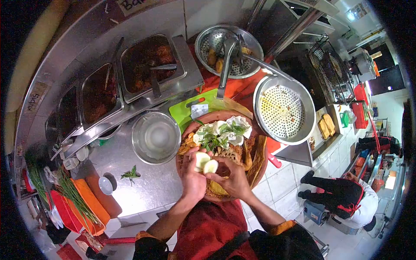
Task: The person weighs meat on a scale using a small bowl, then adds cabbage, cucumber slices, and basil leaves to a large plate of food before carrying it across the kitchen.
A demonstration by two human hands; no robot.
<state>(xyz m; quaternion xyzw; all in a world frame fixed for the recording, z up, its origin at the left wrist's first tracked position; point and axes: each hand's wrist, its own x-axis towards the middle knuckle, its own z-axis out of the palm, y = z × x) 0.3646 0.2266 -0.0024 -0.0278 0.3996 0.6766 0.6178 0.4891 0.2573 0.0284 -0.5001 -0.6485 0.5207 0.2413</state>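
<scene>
My left hand [193, 180] is cupped around pale green cucumber slices [202, 160], its fingers curled behind them. My right hand [233, 178] pinches another cucumber slice [211, 167] between thumb and fingers, right beside the left hand. Both hands are over the near part of a round brown platter [215, 115]. White cabbage leaves [237, 132] and green herb leaves [212, 141] lie on its far side. Browned fried pieces [247, 159] lie around the platter's edge, partly hidden by my hands.
A steel bowl [156, 138] stands to the left, near a loose herb sprig [130, 174]. Behind the platter are a green cutting board [180, 113] and a colander with tongs [229, 56]. Another colander [284, 108] stands right. A co-worker [346, 197] bends over at far right.
</scene>
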